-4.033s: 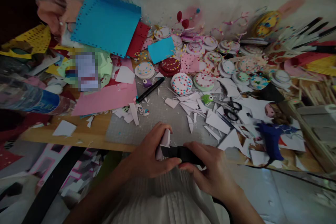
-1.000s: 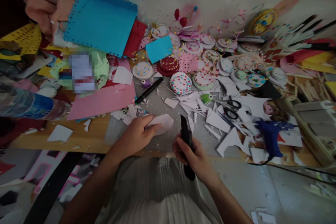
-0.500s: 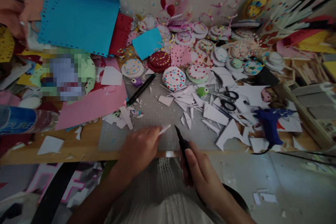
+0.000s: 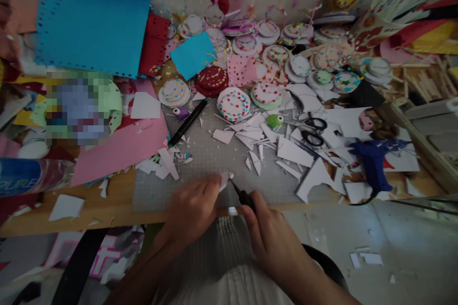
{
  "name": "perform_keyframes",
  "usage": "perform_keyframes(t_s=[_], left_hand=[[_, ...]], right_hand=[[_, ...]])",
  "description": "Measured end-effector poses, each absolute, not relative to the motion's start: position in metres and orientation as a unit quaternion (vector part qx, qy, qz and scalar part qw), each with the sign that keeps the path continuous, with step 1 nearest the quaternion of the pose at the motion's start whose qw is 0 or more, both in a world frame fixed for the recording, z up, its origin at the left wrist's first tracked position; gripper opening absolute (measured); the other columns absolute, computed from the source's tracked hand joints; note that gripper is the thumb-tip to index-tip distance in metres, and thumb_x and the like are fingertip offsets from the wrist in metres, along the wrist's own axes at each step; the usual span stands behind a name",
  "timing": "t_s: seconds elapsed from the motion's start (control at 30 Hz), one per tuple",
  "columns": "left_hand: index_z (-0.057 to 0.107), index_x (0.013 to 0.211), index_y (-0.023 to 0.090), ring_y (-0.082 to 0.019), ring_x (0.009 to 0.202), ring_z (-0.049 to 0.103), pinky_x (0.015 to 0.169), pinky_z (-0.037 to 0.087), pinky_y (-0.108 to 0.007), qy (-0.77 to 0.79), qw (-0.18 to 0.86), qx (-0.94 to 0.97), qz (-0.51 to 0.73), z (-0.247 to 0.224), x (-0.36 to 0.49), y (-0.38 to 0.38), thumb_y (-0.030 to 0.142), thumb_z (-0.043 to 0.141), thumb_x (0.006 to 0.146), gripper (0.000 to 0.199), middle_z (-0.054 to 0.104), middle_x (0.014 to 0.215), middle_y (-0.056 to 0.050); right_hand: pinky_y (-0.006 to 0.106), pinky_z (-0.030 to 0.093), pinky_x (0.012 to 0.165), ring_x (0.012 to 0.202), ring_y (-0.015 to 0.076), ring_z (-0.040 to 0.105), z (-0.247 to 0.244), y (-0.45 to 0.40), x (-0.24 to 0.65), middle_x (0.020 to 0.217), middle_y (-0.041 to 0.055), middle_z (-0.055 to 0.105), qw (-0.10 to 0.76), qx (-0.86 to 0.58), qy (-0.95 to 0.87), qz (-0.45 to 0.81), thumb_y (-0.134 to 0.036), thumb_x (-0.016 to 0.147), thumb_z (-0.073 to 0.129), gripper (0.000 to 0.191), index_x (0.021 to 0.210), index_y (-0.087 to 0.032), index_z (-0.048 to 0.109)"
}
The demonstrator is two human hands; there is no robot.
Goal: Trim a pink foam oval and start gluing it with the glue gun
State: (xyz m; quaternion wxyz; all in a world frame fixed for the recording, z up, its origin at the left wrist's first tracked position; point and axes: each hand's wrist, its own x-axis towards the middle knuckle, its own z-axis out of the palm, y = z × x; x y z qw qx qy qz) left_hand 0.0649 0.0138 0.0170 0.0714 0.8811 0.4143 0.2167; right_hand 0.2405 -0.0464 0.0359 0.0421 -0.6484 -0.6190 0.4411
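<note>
My left hand pinches a small white piece of board just above the near edge of the grey cutting mat. In my right hand is a black-handled craft knife, its fingers wrapped round the handle. The knife's dark tip points up and left and meets the white piece at its right end; whether it has cut in I cannot tell. White offcuts lie scattered on the mat beyond my hands.
Black-handled scissors and a blue glue gun lie to the right. A black marker rests across the mat. Several round decorated pieces crowd the back. A plastic bottle lies at the left edge.
My right hand has brought the knife left, so its tip now meets the white piece. My left hand has turned the piece, showing its broader face. The view has shifted slightly.
</note>
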Motion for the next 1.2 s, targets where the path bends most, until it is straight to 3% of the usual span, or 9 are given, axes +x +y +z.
perform_keyframes(t_s=[0.23,0.43,1.2], left_hand=[[0.060,0.101,0.008,-0.021,0.070,0.073,0.059,0.058,-0.030,0.393,0.036,0.891,0.226,0.017,0.068,0.013,0.002,0.038,0.085,0.028,0.077,0.084,-0.010],[0.059,0.101,0.009,-0.021,0.068,0.073,0.057,0.057,-0.031,0.390,0.033,0.896,0.211,0.017,0.069,0.015,0.001,0.038,0.081,0.031,0.076,0.084,-0.009],[0.058,0.099,0.012,-0.019,0.064,0.069,0.056,0.052,-0.028,0.389,0.028,0.905,0.171,0.018,0.072,0.016,0.001,0.039,0.079,0.029,0.074,0.078,-0.008]], right_hand=[[0.030,0.037,0.058,0.076,0.0316,0.070,0.038,-0.044,0.242,0.073,0.0127,0.069,0.049,-0.657,-0.613,0.435,-0.041,0.100,0.013,0.041,0.102,-0.017,0.047],[0.027,0.037,0.058,0.069,0.0242,0.068,0.038,-0.042,0.244,0.071,0.0083,0.068,0.098,-0.652,-0.598,0.456,-0.038,0.102,0.021,0.035,0.097,-0.018,0.049],[0.029,0.029,0.059,0.063,0.0234,0.060,0.031,-0.029,0.246,0.069,0.0069,0.063,0.106,-0.638,-0.586,0.487,-0.040,0.101,0.019,0.034,0.091,-0.020,0.045]])
